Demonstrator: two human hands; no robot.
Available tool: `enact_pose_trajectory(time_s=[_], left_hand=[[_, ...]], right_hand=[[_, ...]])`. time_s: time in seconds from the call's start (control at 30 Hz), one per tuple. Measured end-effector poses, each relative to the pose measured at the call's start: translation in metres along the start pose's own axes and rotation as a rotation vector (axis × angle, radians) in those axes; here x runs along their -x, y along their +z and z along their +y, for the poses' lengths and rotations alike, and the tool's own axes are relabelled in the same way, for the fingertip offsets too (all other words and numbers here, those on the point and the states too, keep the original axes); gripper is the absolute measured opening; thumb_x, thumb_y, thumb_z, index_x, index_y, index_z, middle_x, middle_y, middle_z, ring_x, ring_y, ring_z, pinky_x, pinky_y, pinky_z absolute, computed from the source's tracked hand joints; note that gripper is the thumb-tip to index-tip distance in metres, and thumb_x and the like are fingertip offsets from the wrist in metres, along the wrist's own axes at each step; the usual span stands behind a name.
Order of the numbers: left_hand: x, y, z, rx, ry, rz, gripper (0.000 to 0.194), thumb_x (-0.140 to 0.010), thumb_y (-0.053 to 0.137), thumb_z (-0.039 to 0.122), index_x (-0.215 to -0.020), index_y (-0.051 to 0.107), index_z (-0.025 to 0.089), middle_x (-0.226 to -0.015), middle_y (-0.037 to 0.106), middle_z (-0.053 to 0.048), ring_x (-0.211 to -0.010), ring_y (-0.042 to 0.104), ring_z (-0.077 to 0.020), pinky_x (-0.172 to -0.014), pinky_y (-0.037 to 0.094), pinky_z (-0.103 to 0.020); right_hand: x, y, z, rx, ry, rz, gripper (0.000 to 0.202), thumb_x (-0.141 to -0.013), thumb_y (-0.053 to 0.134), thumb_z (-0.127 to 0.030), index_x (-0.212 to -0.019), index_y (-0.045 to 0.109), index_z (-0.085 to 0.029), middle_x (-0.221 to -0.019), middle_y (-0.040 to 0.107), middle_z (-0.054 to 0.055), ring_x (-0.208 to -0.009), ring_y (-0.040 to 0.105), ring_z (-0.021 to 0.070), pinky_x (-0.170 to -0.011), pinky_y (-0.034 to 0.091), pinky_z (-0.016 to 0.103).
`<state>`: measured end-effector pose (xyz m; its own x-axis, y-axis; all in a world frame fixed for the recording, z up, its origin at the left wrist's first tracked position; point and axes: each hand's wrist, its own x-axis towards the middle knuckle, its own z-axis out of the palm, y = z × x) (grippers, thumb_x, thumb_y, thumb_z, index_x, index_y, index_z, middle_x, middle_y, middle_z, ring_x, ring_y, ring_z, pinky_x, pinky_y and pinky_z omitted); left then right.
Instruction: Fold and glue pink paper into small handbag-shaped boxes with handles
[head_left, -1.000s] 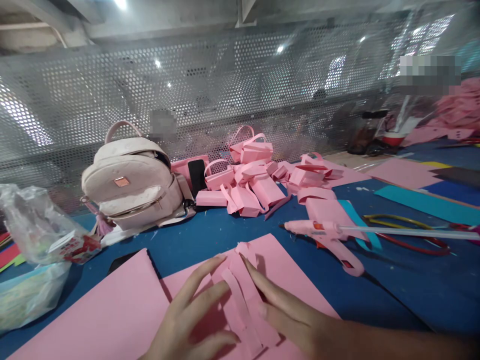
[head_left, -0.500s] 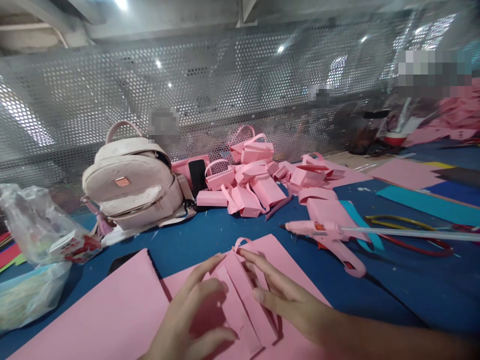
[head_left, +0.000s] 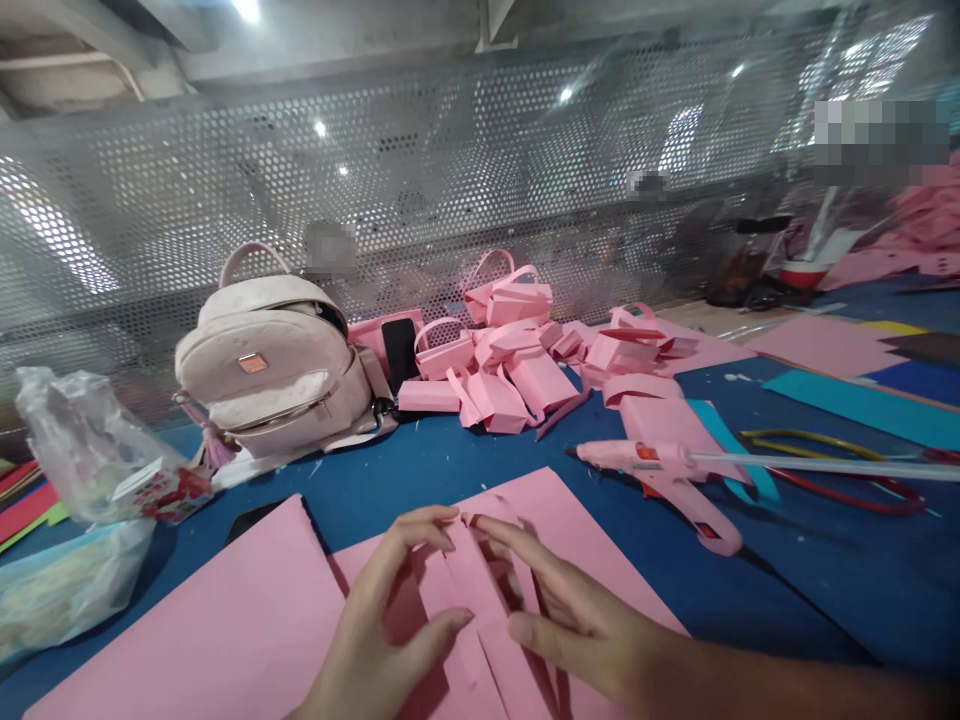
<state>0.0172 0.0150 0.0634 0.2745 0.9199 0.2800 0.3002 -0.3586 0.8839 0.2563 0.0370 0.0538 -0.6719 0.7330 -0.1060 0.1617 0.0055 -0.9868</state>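
Your left hand [head_left: 382, 625] and right hand [head_left: 577, 620] lie close together at 6 o'clock, fingers spread and unclenched, fingertips pressing on a bundle of pink paper strips [head_left: 480, 600] between them. Neither hand is clamped around anything; your left thumb rests against one strip's edge. The strips lie on a pink paper sheet [head_left: 592, 540], with a second pink sheet [head_left: 217, 630] overlapping at 7 o'clock, both on the blue table [head_left: 450, 465]. At 3 o'clock a pink glue gun [head_left: 667, 475] lies on its side. At 12 o'clock sits a heap of folded pink paper baskets [head_left: 517, 350]. At 10 o'clock a beige backpack [head_left: 270, 365] stands against the perforated metal screen [head_left: 375, 180], and a clear plastic bag [head_left: 90, 450] lies at 9 o'clock.
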Motion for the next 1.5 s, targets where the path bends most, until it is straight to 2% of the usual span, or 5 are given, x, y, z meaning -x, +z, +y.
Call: enact_pose_trajectory(time_s=[0.37,0.57,0.77,1.3,1.5], left_hand=[[-0.012,-0.014,0.019,0.166,-0.372,-0.181,0.040,-0.078,0.077,0.034,-0.116,0.067,0.025,-0.114,0.069,-0.005,-0.114,0.059,-0.0295,-0.098,0.047,-0.036],[-0.010,-0.007,0.016,0.570,-0.502,0.001,0.033,-0.083,0.074,0.047,-0.090,0.054,0.022,-0.079,0.057,0.001,-0.072,0.056,-0.0153,-0.066,0.047,-0.025],[-0.006,-0.003,0.006,0.421,-0.380,-0.044,0.046,-0.076,0.078,0.055,-0.092,0.050,0.022,-0.086,0.053,-0.001,-0.077,0.051,-0.0156,-0.068,0.042,-0.024],[-0.009,-0.005,0.017,0.516,-0.391,0.006,0.037,-0.079,0.075,0.051,-0.101,0.062,0.023,-0.101,0.059,-0.004,-0.087,0.054,-0.0197,-0.072,0.044,-0.026],[-0.023,-0.018,0.025,0.128,-0.236,-0.025,0.027,-0.085,0.069,0.042,-0.073,0.060,0.019,-0.085,0.060,-0.003,-0.086,0.055,-0.0209,-0.076,0.043,-0.027]], right_hand=[[0.004,0.001,-0.005,0.131,-0.056,0.070,0.068,-0.096,0.056,-0.054,-0.155,0.032,-0.032,-0.157,0.037,0.011,-0.144,0.034,0.0328,-0.116,0.032,0.053],[-0.010,-0.005,0.004,0.029,-0.251,0.321,0.051,-0.095,0.057,-0.054,-0.140,0.046,-0.033,-0.154,0.035,0.009,-0.145,0.030,0.0291,-0.119,0.026,0.049],[-0.015,-0.001,0.005,-0.333,-0.148,0.140,0.076,-0.085,0.073,-0.052,-0.147,0.035,-0.031,-0.142,0.050,0.012,-0.128,0.054,0.0288,-0.102,0.047,0.042],[-0.010,-0.001,0.001,-0.031,-0.066,0.201,0.072,-0.083,0.073,-0.046,-0.146,0.044,-0.030,-0.131,0.057,0.009,-0.119,0.055,0.0286,-0.100,0.045,0.040],[-0.003,-0.001,0.004,0.013,-0.057,0.190,0.086,-0.076,0.080,-0.045,-0.150,0.039,-0.030,-0.134,0.055,0.011,-0.124,0.051,0.0315,-0.105,0.040,0.043]])
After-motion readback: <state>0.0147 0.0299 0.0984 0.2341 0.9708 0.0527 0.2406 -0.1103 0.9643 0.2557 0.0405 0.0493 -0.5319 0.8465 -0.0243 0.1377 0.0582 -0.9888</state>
